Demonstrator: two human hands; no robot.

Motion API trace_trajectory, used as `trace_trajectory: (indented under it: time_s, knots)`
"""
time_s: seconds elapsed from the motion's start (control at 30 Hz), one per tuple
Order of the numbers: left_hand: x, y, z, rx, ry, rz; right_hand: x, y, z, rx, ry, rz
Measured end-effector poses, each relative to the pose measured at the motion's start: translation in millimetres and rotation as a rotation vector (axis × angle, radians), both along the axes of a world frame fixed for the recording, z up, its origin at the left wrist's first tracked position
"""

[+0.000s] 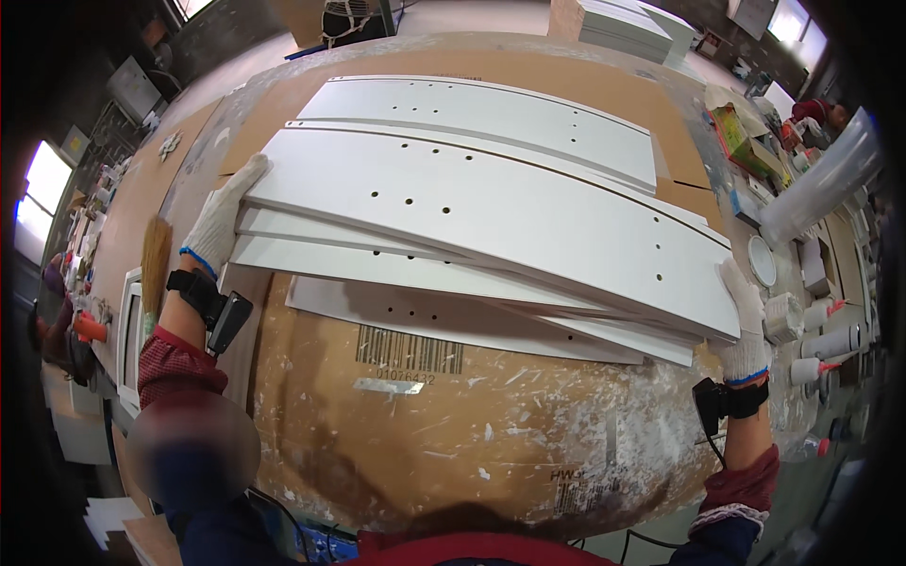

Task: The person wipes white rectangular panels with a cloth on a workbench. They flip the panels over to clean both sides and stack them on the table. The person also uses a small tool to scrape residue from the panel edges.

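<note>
A long white panel (528, 208) with drilled holes and a groove along its far edge lies tilted on top of several similar panels. My left hand (222, 217), in a white knitted glove, is closed round its left end. Gripping the right end is my right hand (744, 321), gloved alike, its fingertips partly hidden by the panel. Beneath it, other white panels (349, 269) fan out at differing angles. A farther white panel (500, 123) lies behind, and a lower one (481, 332) shows nearest me. All rest over worn brown cardboard (453, 424) spotted with white.
A straw brush (156, 255) stands left of my left hand. On the right are a roll of clear plastic (821, 179), a green and red box (741, 141) and several bottles (807, 370). Stacked white boards (623, 36) stand beyond the table. Other people are at the far sides.
</note>
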State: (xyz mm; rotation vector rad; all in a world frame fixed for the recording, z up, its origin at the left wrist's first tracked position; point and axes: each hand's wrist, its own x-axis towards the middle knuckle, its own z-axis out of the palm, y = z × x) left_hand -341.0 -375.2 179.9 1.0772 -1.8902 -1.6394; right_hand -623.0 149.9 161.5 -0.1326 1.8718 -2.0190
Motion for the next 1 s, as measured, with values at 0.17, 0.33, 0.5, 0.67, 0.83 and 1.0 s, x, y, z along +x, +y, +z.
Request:
trace_trajectory:
  time_s: [0.17, 0.33, 0.5, 0.67, 0.83, 1.0]
  knots:
    - [14.5, 36.2, 32.7, -0.172, 0.098, 0.036, -10.7, 35.8, -37.7, -0.109, 0.227, 0.054]
    - [74.4, 69.7, 27.2, -0.182, 0.227, 0.196, 3.7, 44.5, -43.4, -0.368, -0.042, 0.020]
    - [142.0, 148.6, 25.1, -0.103, 0.196, 0.398, 51.5, 59.9, -39.0, -0.355, -0.030, 0.101]
    - [197.9, 225.7, 5.1, 0.050, 0.212, 0.499, 111.2, 96.9, -27.4, -0.271, -0.056, 0.183]
    - [282.2, 268.0, -34.0, 0.174, 0.103, 0.516, 165.5, 136.2, -9.7, -0.127, -0.081, 0.197]
    - [328.2, 295.3, -67.1, 0.257, 0.053, 0.474, 206.6, 172.0, -22.7, -0.100, -0.113, 0.219]
